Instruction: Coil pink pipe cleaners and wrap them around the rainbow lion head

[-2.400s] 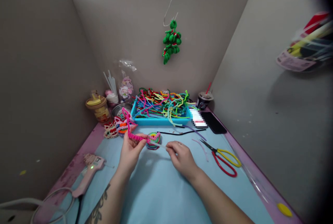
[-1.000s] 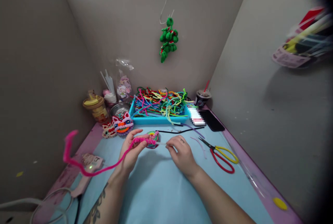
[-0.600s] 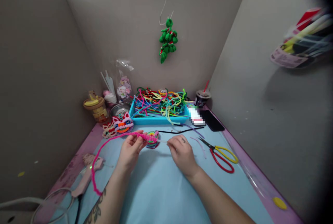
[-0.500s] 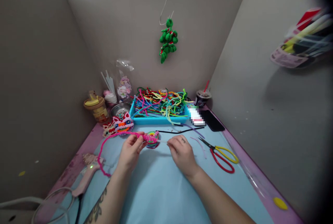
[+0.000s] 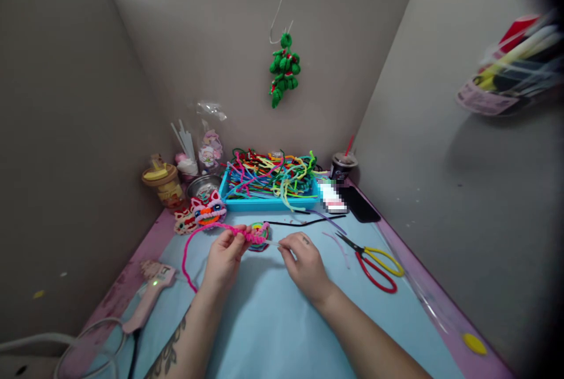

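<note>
your left hand pinches the pink pipe cleaner | your right hand nips its thin rod | scissors at 3 o'clock on table

Pink pipe cleaner, half-coiled, looping left

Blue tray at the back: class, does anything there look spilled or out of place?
Yes. The pipe cleaners are heaped in a tangle above the tray, and a pale yellow one hangs over its front rim toward the mat.
</note>
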Available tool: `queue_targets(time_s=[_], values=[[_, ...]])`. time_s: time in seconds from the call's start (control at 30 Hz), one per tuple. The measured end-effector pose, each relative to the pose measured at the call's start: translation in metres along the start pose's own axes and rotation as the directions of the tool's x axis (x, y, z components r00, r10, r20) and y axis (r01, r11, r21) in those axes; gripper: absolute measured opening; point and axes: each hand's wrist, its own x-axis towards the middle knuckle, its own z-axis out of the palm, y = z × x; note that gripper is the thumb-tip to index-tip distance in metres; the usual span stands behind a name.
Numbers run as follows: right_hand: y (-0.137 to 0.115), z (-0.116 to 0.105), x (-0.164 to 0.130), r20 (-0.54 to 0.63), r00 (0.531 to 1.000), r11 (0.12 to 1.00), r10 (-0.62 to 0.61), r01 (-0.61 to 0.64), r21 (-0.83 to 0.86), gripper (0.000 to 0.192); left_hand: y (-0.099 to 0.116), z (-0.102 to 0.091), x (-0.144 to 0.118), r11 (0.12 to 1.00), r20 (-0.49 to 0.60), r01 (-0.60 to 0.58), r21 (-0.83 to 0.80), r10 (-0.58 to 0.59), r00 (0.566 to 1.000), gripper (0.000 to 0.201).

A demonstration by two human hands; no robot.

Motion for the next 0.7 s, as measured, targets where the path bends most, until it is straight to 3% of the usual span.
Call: queue_targets(time_s=[0.13, 0.27, 0.5, 0.7], values=[[-0.0026, 0.0033, -0.0004, -0.064, 0.997, 0.998, 0.049, -0.046, 0.046, 0.012, -0.0046, 0.0008, -0.0004, 0.997, -0.005, 0.018, -0.079, -0.019, 1.0, 0.039], [-0.0057, 0.0028, 0.0001, -0.022, 0.997, 0.994, 0.076, -0.074, 0.085, 0.011, -0.0058, 0.0015, -0.0003, 0.992, -0.009, 0.0, -0.126, -0.001, 1.0, 0.038], [-0.0079, 0.0001, 0.0011, 0.033, 0.999, 1.0, 0.0, -0.001, 0.028, 0.015, -0.0085, -0.0054, 0.0004, 0.992, 0.047, -0.106, 0.073, 0.102, 0.994, 0.035], [-0.0076, 0.0018, 0.0016, -0.018, 1.0, 0.998, 0.024, -0.023, 0.058, 0.011, -0.0109, -0.003, -0.0004, 0.996, 0.016, -0.06, 0.06, 0.059, 0.998, 0.038]])
